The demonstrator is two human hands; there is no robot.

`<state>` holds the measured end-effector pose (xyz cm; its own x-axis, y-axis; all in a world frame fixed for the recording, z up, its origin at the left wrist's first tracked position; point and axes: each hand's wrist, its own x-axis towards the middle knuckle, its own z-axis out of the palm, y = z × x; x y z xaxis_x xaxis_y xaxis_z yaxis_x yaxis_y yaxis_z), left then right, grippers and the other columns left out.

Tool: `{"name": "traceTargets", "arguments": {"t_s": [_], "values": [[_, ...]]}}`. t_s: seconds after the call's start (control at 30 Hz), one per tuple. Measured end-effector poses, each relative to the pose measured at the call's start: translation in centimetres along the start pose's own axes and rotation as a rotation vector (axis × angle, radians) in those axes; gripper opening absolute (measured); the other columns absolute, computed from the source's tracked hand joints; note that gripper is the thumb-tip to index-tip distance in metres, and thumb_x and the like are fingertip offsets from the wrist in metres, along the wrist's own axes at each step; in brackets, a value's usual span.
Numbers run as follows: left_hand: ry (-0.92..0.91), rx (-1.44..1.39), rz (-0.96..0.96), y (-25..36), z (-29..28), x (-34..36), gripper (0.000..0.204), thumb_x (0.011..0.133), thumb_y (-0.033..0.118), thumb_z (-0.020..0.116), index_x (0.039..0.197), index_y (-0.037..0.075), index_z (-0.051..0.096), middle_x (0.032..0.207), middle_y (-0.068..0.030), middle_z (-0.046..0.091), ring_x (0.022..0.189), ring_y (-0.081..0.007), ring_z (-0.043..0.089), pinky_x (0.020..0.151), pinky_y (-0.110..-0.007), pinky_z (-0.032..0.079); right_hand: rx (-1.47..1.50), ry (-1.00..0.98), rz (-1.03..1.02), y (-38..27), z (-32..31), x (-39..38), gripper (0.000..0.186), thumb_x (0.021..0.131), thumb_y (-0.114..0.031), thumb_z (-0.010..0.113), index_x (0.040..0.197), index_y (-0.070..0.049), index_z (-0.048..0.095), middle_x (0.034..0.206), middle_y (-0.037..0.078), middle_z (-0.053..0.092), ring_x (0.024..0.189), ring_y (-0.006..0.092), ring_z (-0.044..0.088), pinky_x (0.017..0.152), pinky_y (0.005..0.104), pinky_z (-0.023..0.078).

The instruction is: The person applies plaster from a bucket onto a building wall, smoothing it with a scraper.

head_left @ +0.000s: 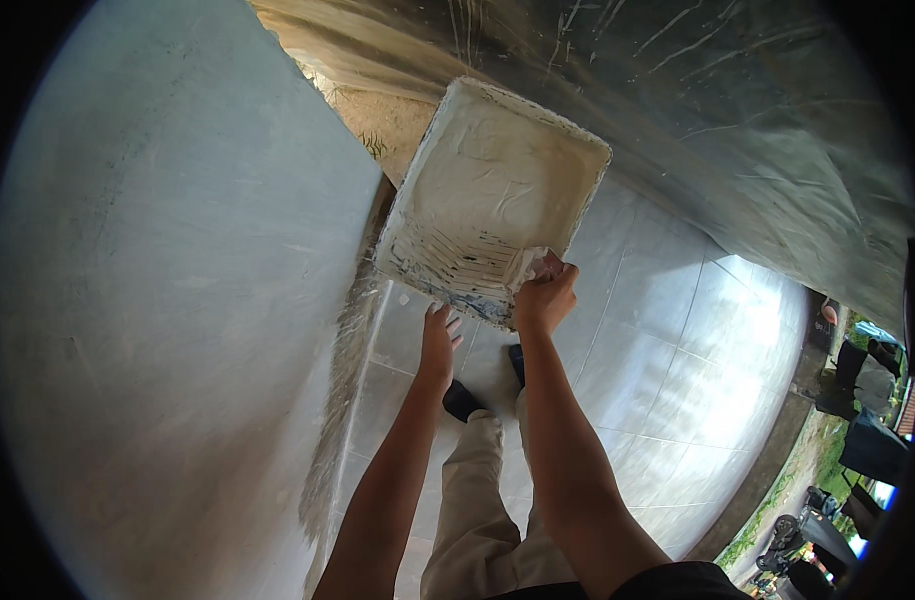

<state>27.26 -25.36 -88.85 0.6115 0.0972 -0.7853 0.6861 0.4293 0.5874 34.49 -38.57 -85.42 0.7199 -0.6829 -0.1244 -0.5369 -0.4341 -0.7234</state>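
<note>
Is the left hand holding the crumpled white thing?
No, the right hand holds the crumpled white thing, at the near right corner of the paint tray.

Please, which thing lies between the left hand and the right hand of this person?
In the head view, the lower edge of the whitish tray lies between the left hand and the right hand; below it, tiled floor shows.

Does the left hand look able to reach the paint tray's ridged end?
Probably yes: the open left hand is close beside the paint tray, nothing visible between; the right hand, holding a pale wad, is farther right.
</note>
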Motion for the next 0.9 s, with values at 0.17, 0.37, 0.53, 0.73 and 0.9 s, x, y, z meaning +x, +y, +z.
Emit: {"name": "traceTargets", "arguments": {"t_s": [0.17,0.37,0.53,0.73,0.9], "values": [[0.001,-0.011,-0.002,0.1,0.4,0.1,0.077,0.095,0.048,0.044,0.152,0.003,0.017,0.155,-0.0161,0.025,0.138,-0.0335,0.035,0.111,-0.048,0.028,0.02,-0.105,-0.133,-0.9,1.9,1.2,0.03,0.084,0.005,0.049,0.112,-0.003,0.052,0.105,0.016,0.07,0.094,0.0397,0.066,0.079,0.0467,0.05],[0.03,-0.029,-0.016,0.4,0.2,0.0,0.074,0.097,0.046,0.043,0.152,0.004,0.019,0.157,-0.0136,0.024,0.137,-0.0308,0.039,0.109,-0.046,0.032,0.056,-0.407,-0.342,-2.6,0.2,7.3,0.023,0.087,0.003,0.053,0.109,-0.001,0.058,0.105,0.014,0.071,0.099,0.0338,0.067,0.083,0.0416,0.052],[0.06,-0.072,-0.02,0.0,1.0,0.1,0.075,0.096,0.046,0.044,0.153,0.005,0.017,0.158,-0.0127,0.024,0.136,-0.0299,0.04,0.108,-0.045,0.034,0.038,-0.628,-0.654,-3.9,0.7,10.9,0.025,0.089,0.007,0.049,0.111,0.001,0.058,0.103,0.015,0.071,0.098,0.0294,0.069,0.084,0.0373,0.054],[0.08,-0.073,-0.012,-0.6,2.1,0.4,0.077,0.095,0.044,0.049,0.153,0.005,0.016,0.156,-0.0138,0.026,0.135,-0.0316,0.04,0.107,-0.046,0.035,0.034,-0.817,-0.79,-4.0,2.7,13.0,0.024,0.089,0.005,0.051,0.112,0.001,0.059,0.104,0.015,0.071,0.098,0.0292,0.068,0.085,0.0377,0.054],[0.105,-0.092,-0.009,-1.5,2.1,0.6,0.077,0.095,0.044,0.05,0.152,0.005,0.016,0.154,-0.0142,0.027,0.136,-0.0339,0.038,0.106,-0.046,0.036,-0.001,-0.857,-0.822,-3.9,3.7,12.7,0.028,0.088,0.006,0.052,0.114,-0.002,0.06,0.103,0.017,0.07,0.098,0.0326,0.067,0.084,0.0393,0.053]]}}
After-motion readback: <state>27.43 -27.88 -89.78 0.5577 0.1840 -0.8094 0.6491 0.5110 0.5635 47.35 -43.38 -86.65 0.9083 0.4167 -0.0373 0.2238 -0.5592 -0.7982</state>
